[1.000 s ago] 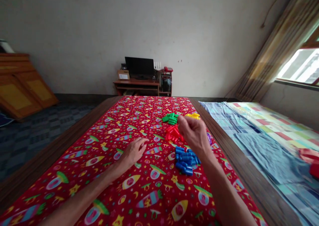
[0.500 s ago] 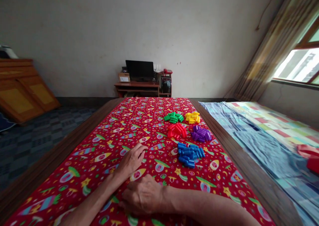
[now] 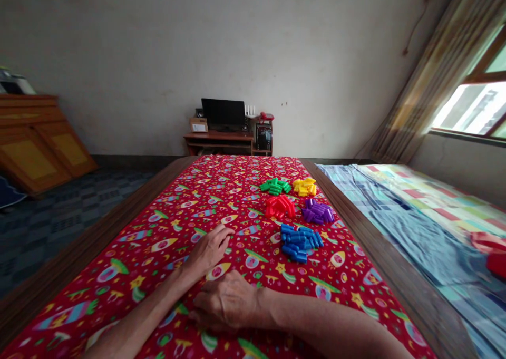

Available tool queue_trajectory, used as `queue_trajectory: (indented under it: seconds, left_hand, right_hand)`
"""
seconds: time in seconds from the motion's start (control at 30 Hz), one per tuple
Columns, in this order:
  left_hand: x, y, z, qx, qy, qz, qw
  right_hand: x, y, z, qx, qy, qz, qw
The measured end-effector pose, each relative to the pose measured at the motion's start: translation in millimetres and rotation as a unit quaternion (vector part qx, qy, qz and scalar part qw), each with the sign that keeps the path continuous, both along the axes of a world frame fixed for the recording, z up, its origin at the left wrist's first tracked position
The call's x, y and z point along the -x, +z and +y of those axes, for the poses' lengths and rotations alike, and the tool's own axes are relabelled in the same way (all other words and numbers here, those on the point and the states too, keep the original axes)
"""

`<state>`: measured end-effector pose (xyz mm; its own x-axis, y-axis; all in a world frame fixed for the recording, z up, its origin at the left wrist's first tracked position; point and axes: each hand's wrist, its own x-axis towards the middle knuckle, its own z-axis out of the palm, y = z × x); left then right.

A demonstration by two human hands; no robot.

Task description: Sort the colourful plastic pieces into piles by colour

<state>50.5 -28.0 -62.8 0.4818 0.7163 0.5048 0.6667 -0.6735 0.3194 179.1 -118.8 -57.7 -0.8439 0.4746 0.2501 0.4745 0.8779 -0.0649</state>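
Observation:
My left hand (image 3: pixel 210 247) rests on the red patterned tablecloth (image 3: pixel 158 274), palm down, with its loosely bent fingers lying forward and slightly apart. It holds nothing that I can see. Nearer to me, my right hand (image 3: pixel 227 300) lies on the cloth with its fingers curled in and pointing left. No object shows in it, though the palm side is hidden. To the right of both hands lies a heap of blue plastic pieces (image 3: pixel 298 240), touched by neither. Beyond it are heaps of red pieces (image 3: pixel 280 207), purple pieces (image 3: pixel 317 211), green pieces (image 3: pixel 275 185) and yellow pieces (image 3: pixel 304 186).
Dark wooden table edges (image 3: pixel 351 216) border the cloth. A bed (image 3: pixel 415 232) with a checked cover stands along the right. Against the far wall is a desk (image 3: pixel 219 136) with a monitor (image 3: pixel 223 114). A wooden cabinet (image 3: pixel 39 143) stands at the left.
The head view has shifted very slightly. Both hands stay in about the same place on the cloth, and the coloured heaps have not moved.

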Motion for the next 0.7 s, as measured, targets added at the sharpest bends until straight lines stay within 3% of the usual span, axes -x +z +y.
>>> queue_trajectory:
  seconds: [0.7]
  left_hand:
    - [4.0, -6.2, 4.1, -0.003, 0.000, -0.012, 1.000]
  right_hand:
    - [0.0, -1.4, -1.8, 0.040, -0.028, 0.028, 0.998]
